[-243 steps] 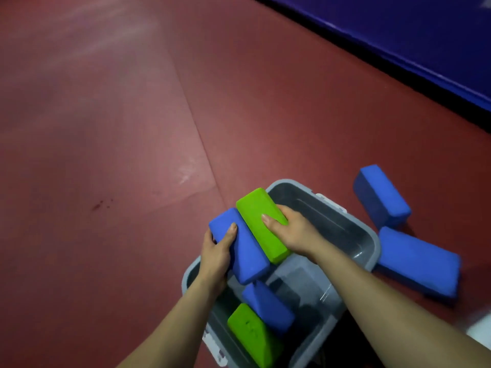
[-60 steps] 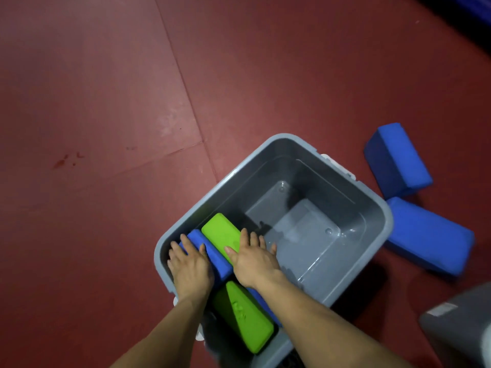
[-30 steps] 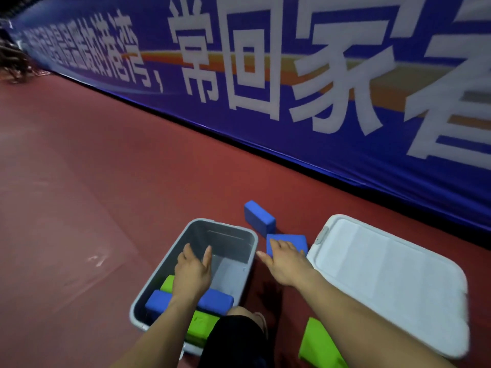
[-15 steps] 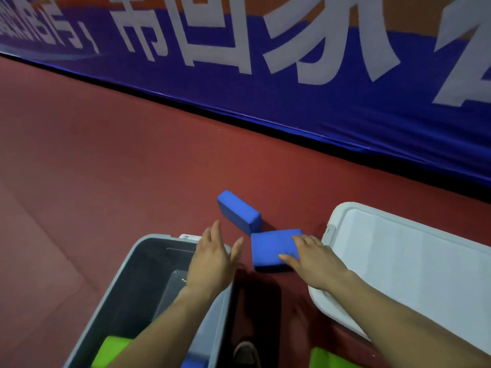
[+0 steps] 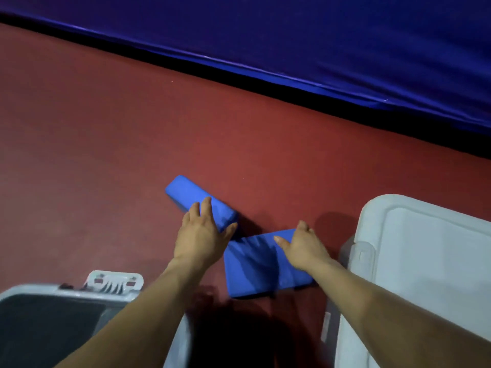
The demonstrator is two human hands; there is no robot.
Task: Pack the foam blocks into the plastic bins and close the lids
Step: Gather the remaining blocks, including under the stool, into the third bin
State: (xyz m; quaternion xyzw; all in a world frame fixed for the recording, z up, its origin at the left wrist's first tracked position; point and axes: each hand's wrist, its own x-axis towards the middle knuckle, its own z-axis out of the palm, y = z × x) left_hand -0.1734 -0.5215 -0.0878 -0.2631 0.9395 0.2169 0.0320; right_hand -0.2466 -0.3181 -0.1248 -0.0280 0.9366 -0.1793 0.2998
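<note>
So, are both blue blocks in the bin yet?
No, the far block and the near block lie on the red floor outside the grey bin.

Floor (image 5: 106, 155) lies open ahead; bin (image 5: 39, 292) flanks left, lid (image 5: 425, 261) right.

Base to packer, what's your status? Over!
Left hand open on far block. Right hand gripping near block. Both blocks outside bin. Nothing in the way.

Looks like an indoor sports hall imo: red rubbery floor (image 5: 132, 134) w/ a blue padded barrier (image 5: 292, 35) along the edge, foam blocks (image 5: 186, 192) lying around.
</note>
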